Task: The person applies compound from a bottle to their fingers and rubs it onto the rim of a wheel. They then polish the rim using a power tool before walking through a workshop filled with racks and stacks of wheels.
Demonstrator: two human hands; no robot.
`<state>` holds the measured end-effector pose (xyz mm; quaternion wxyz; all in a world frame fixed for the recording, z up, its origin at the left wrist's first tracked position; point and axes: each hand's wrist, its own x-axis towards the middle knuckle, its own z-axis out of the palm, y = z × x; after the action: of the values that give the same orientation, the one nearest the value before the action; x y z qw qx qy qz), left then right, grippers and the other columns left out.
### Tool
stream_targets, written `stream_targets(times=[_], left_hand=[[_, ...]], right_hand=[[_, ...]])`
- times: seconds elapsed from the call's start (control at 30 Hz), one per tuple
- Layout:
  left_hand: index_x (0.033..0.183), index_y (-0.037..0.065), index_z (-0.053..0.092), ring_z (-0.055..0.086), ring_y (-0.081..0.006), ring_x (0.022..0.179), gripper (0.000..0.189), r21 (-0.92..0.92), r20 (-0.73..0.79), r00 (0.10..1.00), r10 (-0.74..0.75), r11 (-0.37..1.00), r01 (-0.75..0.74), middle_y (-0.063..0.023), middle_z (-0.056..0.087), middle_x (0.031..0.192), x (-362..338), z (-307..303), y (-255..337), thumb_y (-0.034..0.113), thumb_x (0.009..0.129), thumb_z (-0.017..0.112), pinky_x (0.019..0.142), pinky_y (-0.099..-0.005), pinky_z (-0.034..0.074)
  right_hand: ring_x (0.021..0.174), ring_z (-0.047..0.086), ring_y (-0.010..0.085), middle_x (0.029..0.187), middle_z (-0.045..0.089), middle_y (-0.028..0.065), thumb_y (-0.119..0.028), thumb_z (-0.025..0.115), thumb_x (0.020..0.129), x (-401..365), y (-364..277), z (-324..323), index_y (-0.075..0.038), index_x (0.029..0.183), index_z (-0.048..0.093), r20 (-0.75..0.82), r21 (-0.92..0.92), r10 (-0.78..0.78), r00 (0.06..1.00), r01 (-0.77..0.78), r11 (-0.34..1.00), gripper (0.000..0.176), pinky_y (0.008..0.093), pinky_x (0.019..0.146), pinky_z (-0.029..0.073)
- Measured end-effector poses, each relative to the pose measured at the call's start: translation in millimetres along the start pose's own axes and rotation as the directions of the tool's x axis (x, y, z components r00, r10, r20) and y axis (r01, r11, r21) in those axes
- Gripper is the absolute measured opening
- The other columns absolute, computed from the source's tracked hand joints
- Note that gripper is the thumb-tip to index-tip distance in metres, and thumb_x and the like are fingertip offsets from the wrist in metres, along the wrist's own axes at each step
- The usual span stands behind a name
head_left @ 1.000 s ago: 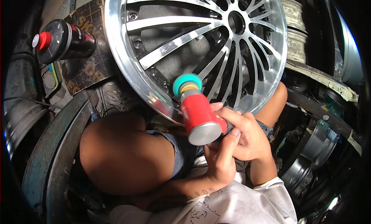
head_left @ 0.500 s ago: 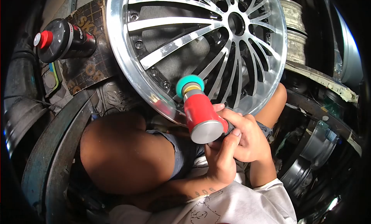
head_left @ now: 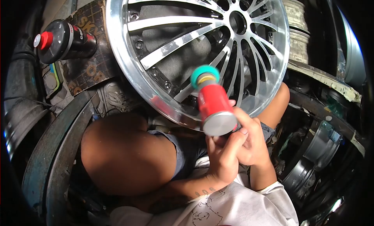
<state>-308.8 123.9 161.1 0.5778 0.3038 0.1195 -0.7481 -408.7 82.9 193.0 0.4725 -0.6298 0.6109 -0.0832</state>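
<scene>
A red mini polisher [head_left: 215,99] with a round teal pad [head_left: 205,74] and a silver end cap is held over the lower part of an alloy wheel [head_left: 187,41]. My right hand [head_left: 252,138] is closed round its handle, most of which the fingers hide. Lower down, my left hand [head_left: 226,154] is closed against the handle and the right hand, its thumb raised. The pad appears close to the wheel's spokes; whether it touches cannot be told. The wheel has bright spokes, dark gaps and a shiny lip, and leans in front of my legs.
A black bottle with a red cap [head_left: 66,41] sits on a printed board [head_left: 91,72] at the left. Curved metal pieces [head_left: 58,152] lie below it. More wheel rims [head_left: 295,27] are stacked at the right, with others [head_left: 321,146] lower down.
The polisher has moved up and to the right, its pad shifting from near the wheel's lip towards the spokes. Both hands have shifted slightly with it. The wheel stays nearly still.
</scene>
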Motion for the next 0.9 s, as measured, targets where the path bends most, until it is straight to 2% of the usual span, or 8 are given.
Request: stream_targets(times=[0.13, 0.17, 0.33, 0.47, 0.57, 0.67, 0.77, 0.9], left_hand=[[0.141, -0.001, 0.046, 0.053, -0.0181, 0.118, 0.058, 0.185, -0.123, 0.99, -0.071, 0.978, 0.094, -0.0095, 0.052, 0.131, 0, 23, 15, 0.006, 0.084, 0.055, 0.1, -0.0325, 0.043], [0.142, -0.001, 0.046, 0.053, -0.0178, 0.118, 0.059, 0.212, -0.134, 0.991, -0.016, 0.976, 0.044, -0.0094, 0.052, 0.13, 0, 25, 11, 0.006, 0.084, 0.055, 0.1, -0.0323, 0.042], [0.143, 0.0, 0.043, 0.052, -0.0191, 0.119, 0.061, -0.056, -0.007, 0.996, -0.084, 0.995, 0.083, -0.0111, 0.052, 0.128, -7, -2, 3, 0.005, 0.083, 0.054, 0.102, -0.0335, 0.042], [0.144, 0.0, 0.041, 0.053, -0.0237, 0.12, 0.064, -0.055, -0.116, 0.993, 0.005, 0.998, -0.011, -0.0133, 0.052, 0.129, -5, 4, -9, 0.007, 0.083, 0.054, 0.105, -0.0371, 0.042], [0.145, 0.0, 0.039, 0.053, -0.0273, 0.122, 0.065, -0.1, -0.029, 0.998, 0.058, 0.993, -0.06, -0.0151, 0.051, 0.129, -8, 2, -4, 0.01, 0.082, 0.052, 0.106, -0.0402, 0.043], [0.144, -0.001, 0.038, 0.053, -0.0303, 0.124, 0.068, -0.155, -0.108, 0.994, -0.014, 0.988, -0.003, -0.0165, 0.05, 0.131, -8, 4, -5, 0.012, 0.08, 0.051, 0.108, -0.0427, 0.043], [0.144, -0.003, 0.037, 0.053, -0.0324, 0.126, 0.069, -0.118, -0.187, 0.981, -0.057, 0.992, 0.035, -0.0169, 0.047, 0.134, -10, 7, -10, 0.013, 0.078, 0.051, 0.11, -0.0447, 0.042], [0.142, -0.004, 0.037, 0.053, -0.0345, 0.127, 0.07, -0.157, -0.083, 0.991, -0.101, 0.984, 0.087, -0.0166, 0.045, 0.136, -16, 7, -9, 0.013, 0.076, 0.05, 0.111, -0.0462, 0.041]], right_hand=[[0.076, 0.075, 0.0358, 0.088, 0.071, 0.0189, -0.012, 0.073, 0.079, -13, 10, 7, 0.001, 0.126, 0.059, -0.101, 0.067, 0.006, 0.995, 0.0, 0.998, 0.052, 0.0343, 0.068, 0.055], [0.076, 0.075, 0.0368, 0.088, 0.071, 0.0195, -0.012, 0.074, 0.078, -14, 12, 6, 0.002, 0.125, 0.06, -0.088, 0.073, -0.007, 0.996, 0.013, 0.997, 0.05, 0.0338, 0.068, 0.054], [0.077, 0.073, 0.0405, 0.085, 0.071, 0.0193, -0.016, 0.073, 0.076, -6, 14, -3, 0.001, 0.125, 0.061, 0.046, 0.057, -0.034, 0.998, 0.032, 0.998, 0.053, 0.0353, 0.066, 0.054], [0.071, 0.069, 0.0423, 0.081, 0.068, 0.0207, -0.02, 0.073, 0.072, 1, 7, -10, -0.001, 0.127, 0.062, 0.16, -0.027, 0.019, 0.987, -0.015, 1.0, 0.059, 0.0392, 0.06, 0.052], [0.063, 0.065, 0.0423, 0.074, 0.065, 0.02, -0.021, 0.073, 0.071, 7, 10, -10, -0.001, 0.127, 0.062, 0.205, -0.041, -0.042, 0.978, 0.052, 0.998, 0.06, 0.0418, 0.055, 0.049], [0.057, 0.062, 0.0411, 0.066, 0.06, 0.0181, -0.022, 0.073, 0.071, 10, 8, -13, -0.002, 0.126, 0.063, 0.259, -0.115, -0.085, 0.962, 0.118, 0.986, 0.059, 0.043, 0.052, 0.047], [0.053, 0.061, 0.0387, 0.061, 0.056, 0.0166, -0.024, 0.074, 0.07, 4, 4, -19, -0.002, 0.125, 0.064, 0.292, -0.214, -0.017, 0.956, 0.082, 0.973, 0.059, 0.0415, 0.051, 0.046], [0.049, 0.059, 0.0363, 0.059, 0.055, 0.0157, -0.024, 0.076, 0.07, -10, -1, -25, -0.002, 0.123, 0.065, 0.25, -0.262, -0.005, 0.968, 0.073, 0.962, 0.059, 0.0396, 0.048, 0.044]])
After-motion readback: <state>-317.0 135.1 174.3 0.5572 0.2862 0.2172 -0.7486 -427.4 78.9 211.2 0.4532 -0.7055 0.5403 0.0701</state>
